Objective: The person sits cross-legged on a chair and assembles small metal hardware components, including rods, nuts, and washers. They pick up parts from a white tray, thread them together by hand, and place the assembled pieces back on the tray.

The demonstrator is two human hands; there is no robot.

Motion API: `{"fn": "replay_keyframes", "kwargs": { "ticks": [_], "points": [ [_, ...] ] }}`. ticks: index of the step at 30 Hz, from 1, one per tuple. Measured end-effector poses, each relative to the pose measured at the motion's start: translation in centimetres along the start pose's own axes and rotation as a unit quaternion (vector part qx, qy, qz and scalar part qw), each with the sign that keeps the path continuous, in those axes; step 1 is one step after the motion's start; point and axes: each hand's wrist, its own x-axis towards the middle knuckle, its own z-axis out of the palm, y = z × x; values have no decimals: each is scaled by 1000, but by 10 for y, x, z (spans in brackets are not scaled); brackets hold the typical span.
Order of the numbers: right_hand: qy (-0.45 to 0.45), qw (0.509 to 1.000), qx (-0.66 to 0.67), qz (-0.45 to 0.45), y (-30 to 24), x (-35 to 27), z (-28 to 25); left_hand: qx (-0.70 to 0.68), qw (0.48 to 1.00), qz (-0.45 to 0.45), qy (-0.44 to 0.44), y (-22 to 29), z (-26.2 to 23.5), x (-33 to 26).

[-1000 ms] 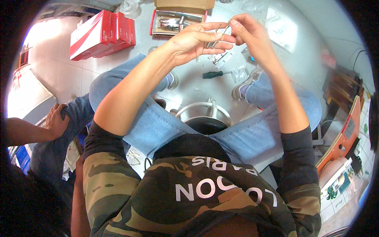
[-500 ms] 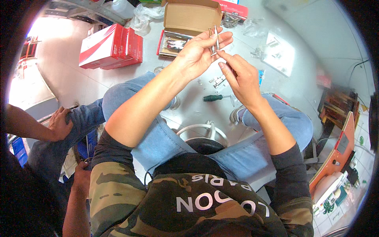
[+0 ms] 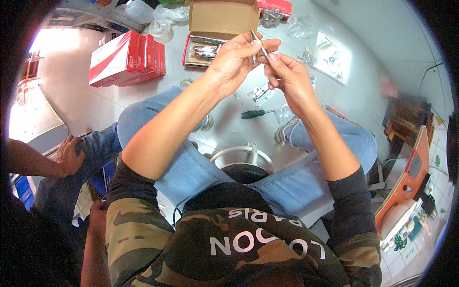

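Observation:
My left hand [image 3: 234,58] is closed over the floor, thumb against the fingers, on two slim silvery metal bolts. One bolt [image 3: 263,49] slants down to the right, and my right hand [image 3: 290,74] pinches its lower end between thumb and fingertips. The other bolt stays in the left fingers, with its lower end [image 3: 254,59] showing below the thumb. Beneath the hands, a small silvery metal fitting [image 3: 261,93] lies on the floor. Nearer to me is a screwdriver with a dark green handle [image 3: 252,114], beside a clear plastic bag [image 3: 284,114].
An open cardboard box [image 3: 222,18] with metal parts inside stands beyond my left hand. Red and white boxes [image 3: 114,61] are stacked to its left. More metal parts [image 3: 330,55] lie at the far right. Another person's hand [image 3: 71,155] rests on a knee at left.
My right hand has gone from pointing at the bolts to pinching the lower end of one. That bolt now slants away from the other. The whole view has shifted slightly.

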Motion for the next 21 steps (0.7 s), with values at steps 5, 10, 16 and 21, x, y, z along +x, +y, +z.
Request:
{"fn": "replay_keyframes", "kwargs": {
  "ticks": [5, 10, 16, 21],
  "points": [
    [12, 1000, -18, 0, -1, -2, 3, 8, 1000, 7, 16, -1, 0, -1],
    [-2, 1000, -2, 19, 0, -2, 2, -1, 1000, 0, 13, 0, -1, 0],
    [-43, 997, 45, 41, 1, 0, 2, 0, 1000, 5, -8, 0, -1, 0],
    [14, 998, 21, 50, 0, -2, 4, -9, 1000, 9, 12, -2, -1, 0]
  ]
}}
